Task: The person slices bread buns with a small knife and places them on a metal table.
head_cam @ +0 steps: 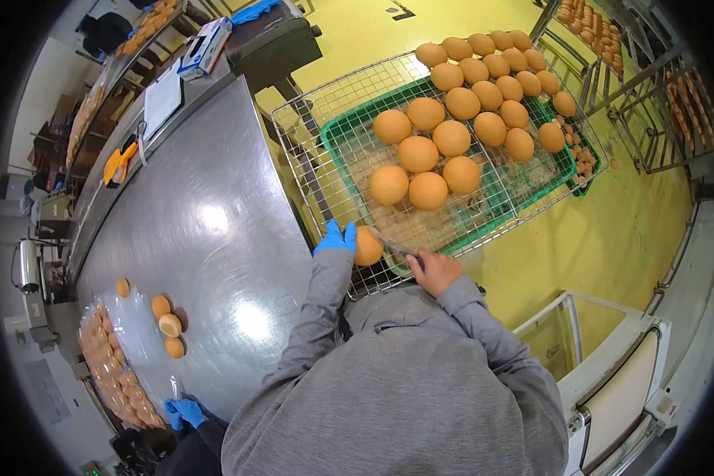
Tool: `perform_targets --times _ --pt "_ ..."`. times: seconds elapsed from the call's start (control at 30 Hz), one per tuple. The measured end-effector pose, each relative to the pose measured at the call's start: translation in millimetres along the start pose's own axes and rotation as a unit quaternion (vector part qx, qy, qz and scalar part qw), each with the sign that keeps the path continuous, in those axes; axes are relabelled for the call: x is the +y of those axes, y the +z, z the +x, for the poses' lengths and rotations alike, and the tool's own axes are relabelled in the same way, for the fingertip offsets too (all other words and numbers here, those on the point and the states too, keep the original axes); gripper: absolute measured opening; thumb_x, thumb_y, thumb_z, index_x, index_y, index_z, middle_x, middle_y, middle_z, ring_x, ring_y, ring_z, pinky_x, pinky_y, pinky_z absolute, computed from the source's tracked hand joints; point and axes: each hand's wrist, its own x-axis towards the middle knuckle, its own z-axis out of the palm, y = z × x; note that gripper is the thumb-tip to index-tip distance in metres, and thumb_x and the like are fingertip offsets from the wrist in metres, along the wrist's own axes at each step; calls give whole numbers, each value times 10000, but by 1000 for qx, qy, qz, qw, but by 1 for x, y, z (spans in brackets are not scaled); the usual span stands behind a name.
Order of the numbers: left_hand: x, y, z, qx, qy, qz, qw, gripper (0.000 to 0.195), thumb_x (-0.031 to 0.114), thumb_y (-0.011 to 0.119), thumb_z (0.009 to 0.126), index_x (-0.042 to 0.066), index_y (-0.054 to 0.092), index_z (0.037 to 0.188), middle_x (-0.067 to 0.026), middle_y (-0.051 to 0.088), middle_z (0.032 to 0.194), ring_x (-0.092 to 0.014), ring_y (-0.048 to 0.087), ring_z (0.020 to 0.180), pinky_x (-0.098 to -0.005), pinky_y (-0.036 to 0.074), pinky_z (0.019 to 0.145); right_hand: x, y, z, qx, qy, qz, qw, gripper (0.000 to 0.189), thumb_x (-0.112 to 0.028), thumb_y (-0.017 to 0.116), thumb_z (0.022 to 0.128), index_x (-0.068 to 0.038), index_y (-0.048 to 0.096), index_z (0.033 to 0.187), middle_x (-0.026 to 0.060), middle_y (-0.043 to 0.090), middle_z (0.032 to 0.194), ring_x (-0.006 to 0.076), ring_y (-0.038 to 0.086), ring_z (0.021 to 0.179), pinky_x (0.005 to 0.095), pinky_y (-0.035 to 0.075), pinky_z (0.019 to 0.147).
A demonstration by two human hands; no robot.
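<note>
My left hand (335,238), in a blue glove, holds a round golden-brown bun (369,247) over the near left corner of a wire cooling rack (309,95). My right hand (435,273), without a glove, grips the dark handle of a knife (396,246). The blade reaches left to the bun's upper right side; whether it cuts into the crust I cannot tell. Several more buns (417,154) sit in loose rows across the rack's middle and far right. Through the wires shows a green plastic crate (328,132) with crumbs in it.
At left stands a steel table (214,178) bearing loose buns (170,325) and clear-bagged buns (110,369). A co-worker's blue-gloved hands (184,412) are at its near edge. A glove box (205,47) lies at the back; metal racks (636,113) stand right, white-framed equipment (619,392) lower right.
</note>
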Motion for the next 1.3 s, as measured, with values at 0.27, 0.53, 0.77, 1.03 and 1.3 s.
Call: perform_targets --times 0.27,0.53,0.77,1.03,1.3 --pt "2 7 -32 -21 65 -78 995 678 544 481 833 39 385 1274 -240 583 1060 -382 589 928 -449 476 782 19 10 -6 58 -12 -126 990 268 -358 526 852 -98 572 803 146 607 624 325 608 556 424 481 494" --pt "-4 9 -25 -32 79 -105 991 668 528 521 820 19 450 1247 -236 563 1116 -358 567 1006 -422 458 848 20 1 -1 79 -80 -170 979 269 -349 542 839 -90 566 771 143 600 598 316 601 524 419 481 477" --pt "-13 22 -20 -3 98 -108 989 646 523 517 825 14 468 1220 -234 571 1094 -364 568 994 -426 456 846 19 -11 11 79 -79 -186 976 273 -348 541 835 -93 560 739 143 600 587 306 607 521 419 483 478" --pt "-7 13 -25 -20 90 -111 990 629 528 513 826 13 478 1185 -240 573 1076 -377 566 982 -436 455 835 18 -17 16 47 -82 -193 977 272 -339 546 831 -88 563 729 135 592 566 303 606 519 414 481 471" --pt "-12 21 -20 -8 103 -103 989 603 529 499 835 17 487 1152 -241 578 1050 -380 568 966 -441 461 816 16 -22 16 27 -85 -188 978 284 -358 536 835 -92 584 748 132 601 577 305 610 525 420 482 477"
